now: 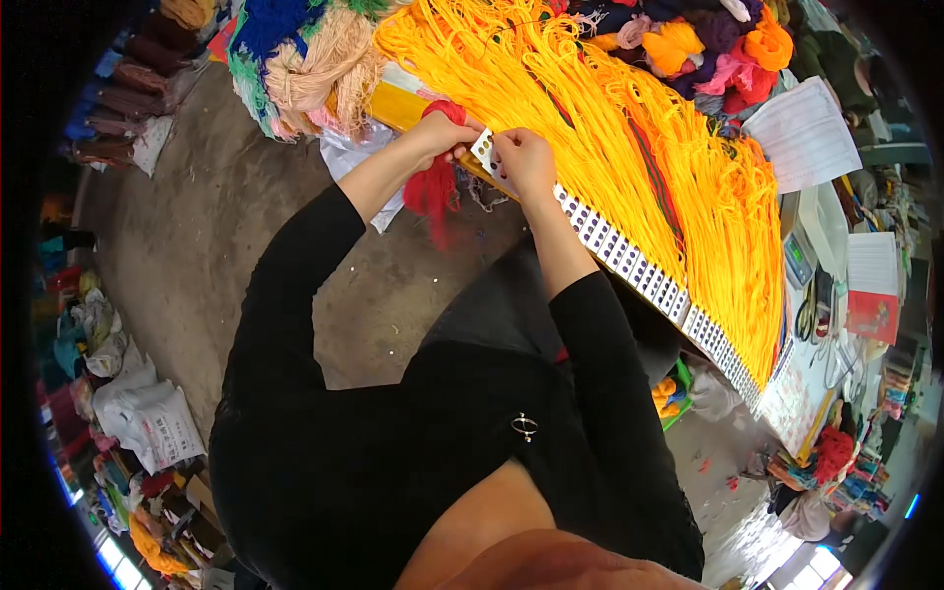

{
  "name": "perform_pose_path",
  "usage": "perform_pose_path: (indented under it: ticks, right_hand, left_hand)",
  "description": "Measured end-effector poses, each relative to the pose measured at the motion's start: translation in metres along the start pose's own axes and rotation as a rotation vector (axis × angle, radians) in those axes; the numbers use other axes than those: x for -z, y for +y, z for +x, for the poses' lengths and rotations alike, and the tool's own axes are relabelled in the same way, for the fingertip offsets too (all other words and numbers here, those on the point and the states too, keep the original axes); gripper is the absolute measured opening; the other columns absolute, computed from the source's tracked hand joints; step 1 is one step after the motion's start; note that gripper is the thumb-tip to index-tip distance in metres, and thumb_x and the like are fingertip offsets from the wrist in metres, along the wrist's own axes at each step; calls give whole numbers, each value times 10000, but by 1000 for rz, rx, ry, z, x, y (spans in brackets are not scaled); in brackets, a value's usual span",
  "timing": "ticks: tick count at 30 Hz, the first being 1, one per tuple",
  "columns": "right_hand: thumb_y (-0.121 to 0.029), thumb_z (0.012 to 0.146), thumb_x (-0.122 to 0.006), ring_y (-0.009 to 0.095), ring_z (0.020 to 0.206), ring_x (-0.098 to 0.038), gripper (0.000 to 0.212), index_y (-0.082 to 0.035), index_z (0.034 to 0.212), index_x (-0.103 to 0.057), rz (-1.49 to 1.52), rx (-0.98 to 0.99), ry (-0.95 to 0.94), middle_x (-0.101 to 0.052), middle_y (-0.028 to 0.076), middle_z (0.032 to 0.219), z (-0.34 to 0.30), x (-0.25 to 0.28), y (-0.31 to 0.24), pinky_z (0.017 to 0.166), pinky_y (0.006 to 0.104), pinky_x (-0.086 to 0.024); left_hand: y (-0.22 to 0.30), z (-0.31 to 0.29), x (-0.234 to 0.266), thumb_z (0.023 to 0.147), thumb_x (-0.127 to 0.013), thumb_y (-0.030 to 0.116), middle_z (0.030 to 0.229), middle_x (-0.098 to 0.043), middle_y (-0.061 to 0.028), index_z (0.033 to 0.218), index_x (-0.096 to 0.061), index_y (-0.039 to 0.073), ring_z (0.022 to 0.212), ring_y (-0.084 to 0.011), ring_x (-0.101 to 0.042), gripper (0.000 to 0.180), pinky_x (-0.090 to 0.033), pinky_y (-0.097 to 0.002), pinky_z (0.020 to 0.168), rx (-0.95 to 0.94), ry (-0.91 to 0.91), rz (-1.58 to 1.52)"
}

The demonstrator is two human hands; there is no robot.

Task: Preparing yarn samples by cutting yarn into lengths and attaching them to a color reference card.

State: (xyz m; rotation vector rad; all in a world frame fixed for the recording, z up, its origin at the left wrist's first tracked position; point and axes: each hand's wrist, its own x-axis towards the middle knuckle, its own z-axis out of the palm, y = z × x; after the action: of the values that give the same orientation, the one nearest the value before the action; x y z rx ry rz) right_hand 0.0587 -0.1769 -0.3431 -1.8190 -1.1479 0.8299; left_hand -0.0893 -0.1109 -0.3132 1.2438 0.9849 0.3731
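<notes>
My left hand (444, 138) is closed, with a hank of red yarn (433, 202) looped over it and hanging below the table edge. Its fingertips meet the left end of a white card with a row of holes (486, 147). My right hand (526, 159) pinches that same card from the other side. Beneath and beyond both hands, long yellow yarn strands (600, 138) spread across the table. Several similar white cards with dark dots (629, 258) line the table's near edge, where the yellow strands end. Any thread between my fingertips is too small to make out.
Beige yarn (320, 64) hangs over the table's left corner. Pink, orange and purple bundles (728, 59) lie at the far side. A paper sheet (804, 133) and a small scale (798, 264) are on the right. White sacks (147, 418) stand on the floor at left.
</notes>
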Motion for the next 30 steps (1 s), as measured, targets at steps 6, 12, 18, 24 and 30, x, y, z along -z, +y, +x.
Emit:
perform_pose_path:
  ticks: [6, 12, 18, 24, 30]
  right_hand:
    - [-344, 704, -597, 217, 660, -633, 251, -118, 775, -678, -96, -120, -145, -654, 59, 687, 4, 5, -11, 604, 341, -470]
    - [-300, 740, -598, 201, 621, -626, 212, -96, 766, -653, -76, -44, -130, -641, 37, 634, -4, 7, -8, 590, 345, -469]
    - [-255, 786, -619, 111, 521, -565, 207, -50, 767, -641, 196, -53, -249, -619, 17, 617, -3, 12, -10, 502, 264, -433]
    - [-299, 822, -613, 98, 543, -543, 256, -44, 811, -629, 237, 52, -247, -610, 12, 637, -2, 7, 1, 521, 256, -423]
    - [-367, 883, -454, 163, 597, -584, 310, -109, 817, -614, -78, -8, -209, -626, 12, 671, -5, 11, -3, 599, 309, -441]
  left_hand:
    - [-1, 11, 8, 803, -606, 152, 587, -569, 7, 782, -647, 43, 431, -52, -449, 118, -301, -199, 377, 56, -56, 133]
    - [31, -5, 53, 861, -566, 152, 612, -523, -3, 852, -591, 3, 420, -19, -367, 151, -257, -148, 345, 81, -20, -237]
    - [44, -16, 69, 857, -554, 141, 738, -591, -10, 1156, -541, 28, 452, -15, -389, 320, -242, -144, 353, -33, -311, -440]
    - [17, 2, 22, 813, -599, 219, 592, -568, 4, 737, -589, 79, 430, -44, -423, 160, -292, -198, 376, 4, -228, 287]
    - [92, 26, 145, 736, -561, 16, 674, -542, -14, 800, -579, -15, 457, -35, -392, 74, -279, -155, 372, -35, 188, -448]
